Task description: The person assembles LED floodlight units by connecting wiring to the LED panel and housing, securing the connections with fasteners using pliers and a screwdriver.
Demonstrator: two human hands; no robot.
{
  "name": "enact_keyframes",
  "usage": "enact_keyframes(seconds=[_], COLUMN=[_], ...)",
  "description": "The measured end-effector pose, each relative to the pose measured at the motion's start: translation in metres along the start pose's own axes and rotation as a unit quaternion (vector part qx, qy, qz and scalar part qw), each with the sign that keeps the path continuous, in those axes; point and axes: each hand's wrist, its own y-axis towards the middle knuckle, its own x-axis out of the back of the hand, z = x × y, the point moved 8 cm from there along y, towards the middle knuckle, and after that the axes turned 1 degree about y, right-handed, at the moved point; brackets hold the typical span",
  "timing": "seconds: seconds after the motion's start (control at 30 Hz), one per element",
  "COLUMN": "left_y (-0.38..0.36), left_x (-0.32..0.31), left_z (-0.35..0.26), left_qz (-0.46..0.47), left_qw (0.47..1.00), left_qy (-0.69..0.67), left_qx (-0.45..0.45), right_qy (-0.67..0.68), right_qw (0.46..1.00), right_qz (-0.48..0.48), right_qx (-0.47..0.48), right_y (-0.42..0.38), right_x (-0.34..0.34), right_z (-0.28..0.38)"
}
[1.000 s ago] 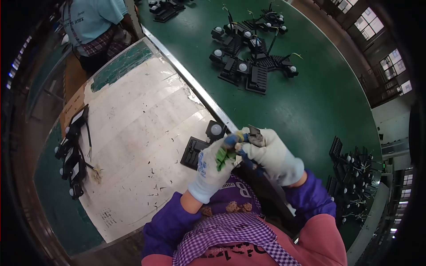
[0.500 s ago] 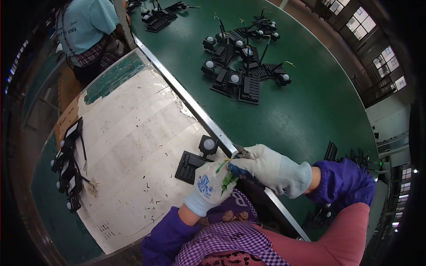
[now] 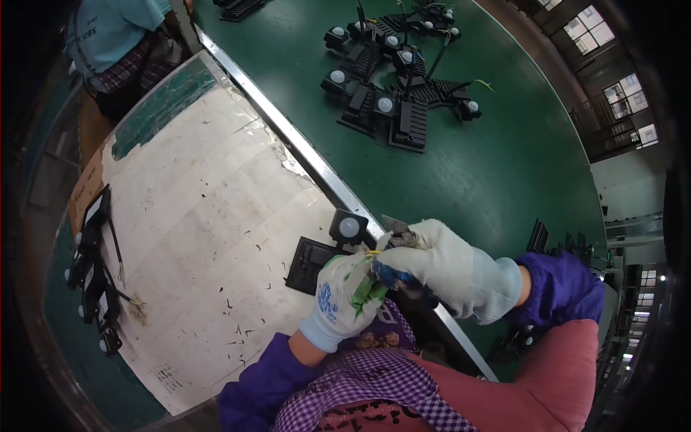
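A black floodlight (image 3: pixel 308 265) with a round white motion sensor (image 3: pixel 349 227) lies at the inner edge of the white board, beside my left hand. My left hand (image 3: pixel 340 294), in a white glove with a blue print and green on the fingers, is closed around the floodlight's wires (image 3: pixel 372 253). Yellow wire shows at its fingertips. My right hand (image 3: pixel 439 266), in a white glove with blue on the palm side, meets the left at the wires. It is closed on a flat grey metal tool (image 3: pixel 394 225), whose kind is mostly hidden by the fingers.
Several floodlights (image 3: pixel 410 119) with upright cables lie grouped on the green table (image 3: pixel 468 173). More floodlights (image 3: pixel 97 273) line the left side of the white board (image 3: pixel 209 216), which carries dark scraps. A metal edge strip (image 3: pixel 288 137) divides the surfaces. Another person (image 3: pixel 119 43) stands at upper left.
The view has shifted slightly, so the surroundings sit a little higher and further left. Both hands remain together at the wires, and the grey tool shows more above the right fingers.
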Motion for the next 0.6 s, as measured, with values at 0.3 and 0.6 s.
enact_keyframes(seconds=[0.3,0.6], left_y=[0.003,-0.055], left_x=[0.025,0.107], left_z=[-0.006,0.002], left_qz=[-0.102,-0.183], left_qw=[0.971,0.95], left_qy=[-0.12,0.108], left_qx=[0.178,0.23], right_qy=[-0.011,0.066], right_qw=[0.971,0.859], right_qz=[-0.096,-0.294], right_qx=[0.219,0.413], right_y=[0.012,0.05], right_x=[0.033,0.148], right_z=[0.037,0.158])
